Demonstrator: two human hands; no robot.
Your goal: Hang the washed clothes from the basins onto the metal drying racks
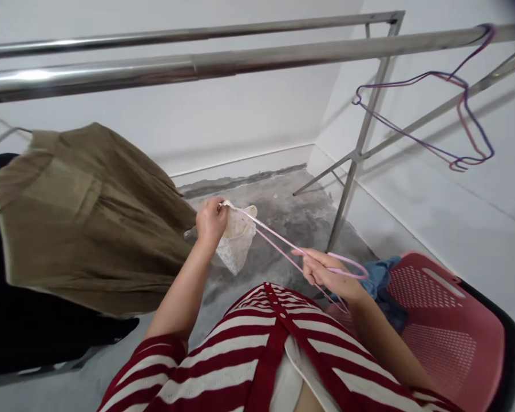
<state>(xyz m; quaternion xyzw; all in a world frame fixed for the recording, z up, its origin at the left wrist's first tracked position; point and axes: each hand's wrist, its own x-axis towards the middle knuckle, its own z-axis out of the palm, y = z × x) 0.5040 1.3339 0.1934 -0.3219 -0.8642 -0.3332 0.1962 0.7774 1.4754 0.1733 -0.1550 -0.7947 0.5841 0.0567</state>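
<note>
One pink hanger (pixel 266 230) in right grip (pixel 326 272)

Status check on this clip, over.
Left hand pinching white lace cloth. Right hand gripping pink hanger. Olive garment hanging just left of them.

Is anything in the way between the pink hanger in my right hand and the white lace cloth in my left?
Nothing visible stands in the way. The pink hanger runs clear from your right hand to the white lace cloth, which your left hand is gripping, and it already reaches the cloth.
</note>
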